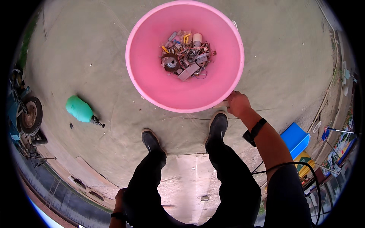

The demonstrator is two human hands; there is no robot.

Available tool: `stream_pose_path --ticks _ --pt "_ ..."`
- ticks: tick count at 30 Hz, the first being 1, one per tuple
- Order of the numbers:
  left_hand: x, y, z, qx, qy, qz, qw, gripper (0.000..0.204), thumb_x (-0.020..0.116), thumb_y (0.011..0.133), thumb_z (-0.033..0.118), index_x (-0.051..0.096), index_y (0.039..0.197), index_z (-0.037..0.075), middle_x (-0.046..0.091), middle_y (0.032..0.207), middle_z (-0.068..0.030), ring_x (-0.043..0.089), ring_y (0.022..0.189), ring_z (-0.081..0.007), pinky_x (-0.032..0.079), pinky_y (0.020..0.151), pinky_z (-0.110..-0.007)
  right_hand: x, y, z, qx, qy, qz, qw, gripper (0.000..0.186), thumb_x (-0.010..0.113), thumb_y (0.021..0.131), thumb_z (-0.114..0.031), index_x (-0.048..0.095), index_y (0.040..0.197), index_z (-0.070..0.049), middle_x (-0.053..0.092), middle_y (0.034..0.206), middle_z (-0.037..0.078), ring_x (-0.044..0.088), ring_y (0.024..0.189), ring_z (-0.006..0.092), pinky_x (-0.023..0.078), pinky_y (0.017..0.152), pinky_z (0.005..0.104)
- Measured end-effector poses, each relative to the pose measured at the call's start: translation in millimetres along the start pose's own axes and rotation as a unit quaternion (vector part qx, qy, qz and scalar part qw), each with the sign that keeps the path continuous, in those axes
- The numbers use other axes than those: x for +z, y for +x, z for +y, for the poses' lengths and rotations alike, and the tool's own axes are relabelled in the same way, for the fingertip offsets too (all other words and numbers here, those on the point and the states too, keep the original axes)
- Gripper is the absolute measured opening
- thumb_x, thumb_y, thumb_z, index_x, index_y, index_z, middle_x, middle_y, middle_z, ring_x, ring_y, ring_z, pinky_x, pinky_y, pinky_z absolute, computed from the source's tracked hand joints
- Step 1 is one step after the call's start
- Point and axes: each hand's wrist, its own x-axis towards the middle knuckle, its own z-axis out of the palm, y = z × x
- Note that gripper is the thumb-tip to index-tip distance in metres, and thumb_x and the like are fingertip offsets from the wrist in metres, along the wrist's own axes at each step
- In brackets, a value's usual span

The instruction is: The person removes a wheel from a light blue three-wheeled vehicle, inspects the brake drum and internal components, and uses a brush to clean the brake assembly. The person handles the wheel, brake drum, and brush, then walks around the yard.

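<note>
A large pink plastic bucket (182, 97) stands in front of my feet. Mixed hardware (188, 57) lies at its bottom: metal pieces, wires, small yellow parts, a toothed round part and a white cylinder. My right hand (238, 103) is closed beside the bucket's near right rim. A thin tan edge shows between hand and bucket, too little of it to name. Down by my left thigh is my left hand (119, 199), its fingers mostly hidden. Left of the bucket, a green spray bottle (79, 109) with a black nozzle lies on its side.
Around the bucket is a grey-brown floor (95, 45). A vehicle wheel (30, 116) stands at the far left. On the right are a blue plastic dustpan-like tray (294, 138), a yellow package (303, 163) and a black cable (289, 164) looping past my right arm.
</note>
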Motion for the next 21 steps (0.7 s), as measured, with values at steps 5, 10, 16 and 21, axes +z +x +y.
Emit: stream_pose_path --ticks 5,10,16,21 --pt "19.3 -70.9 143.2 -0.065 -0.004 0.002 0.998 0.038 0.068 0.092 0.018 0.061 0.123 -0.001 0.071 0.092 -0.0122 0.067 0.072 -0.0187 0.052 0.056 -0.032 -84.2 -111.4 -46.2 -0.056 0.021 -0.128 0.99 0.039 0.072 0.074 -0.043 0.068 0.09 -0.007 0.071 0.09 0.013 0.069 0.088 0.0328 0.056 0.078 0.0442" --pt "0.0 -134.1 175.1 -0.008 -0.078 0.0 0.997 0.044 0.066 0.091 0.02 0.058 0.129 -0.001 0.069 0.096 -0.0121 0.069 0.074 -0.0182 0.051 0.054 -0.03 -157.8 -232.4 -108.3 -0.165 0.12 -0.115 0.972 0.046 0.069 0.077 -0.048 0.068 0.094 -0.006 0.069 0.089 0.016 0.068 0.088 0.0357 0.054 0.077 0.047" --pt "-28.1 -287.1 228.0 0.051 -0.343 -0.239 0.907 0.047 0.06 0.102 0.036 0.053 0.136 0.003 0.065 0.117 -0.0082 0.066 0.101 -0.0178 0.051 0.085 -0.031 -273.9 -369.9 -286.8 -0.258 0.214 -0.077 0.939 0.043 0.067 0.084 -0.046 0.064 0.089 -0.003 0.067 0.085 0.018 0.066 0.08 0.0387 0.052 0.071 0.0479" --pt "-66.1 -339.4 189.2 0.198 -0.508 -0.306 0.78 0.051 0.054 0.105 0.037 0.047 0.141 0.003 0.059 0.132 -0.0096 0.058 0.118 -0.0203 0.046 0.102 -0.036 -322.1 -434.2 -430.4 -0.356 0.136 -0.124 0.916 0.048 0.067 0.086 -0.049 0.066 0.101 -0.003 0.069 0.098 0.019 0.067 0.093 0.0389 0.052 0.078 0.0468"
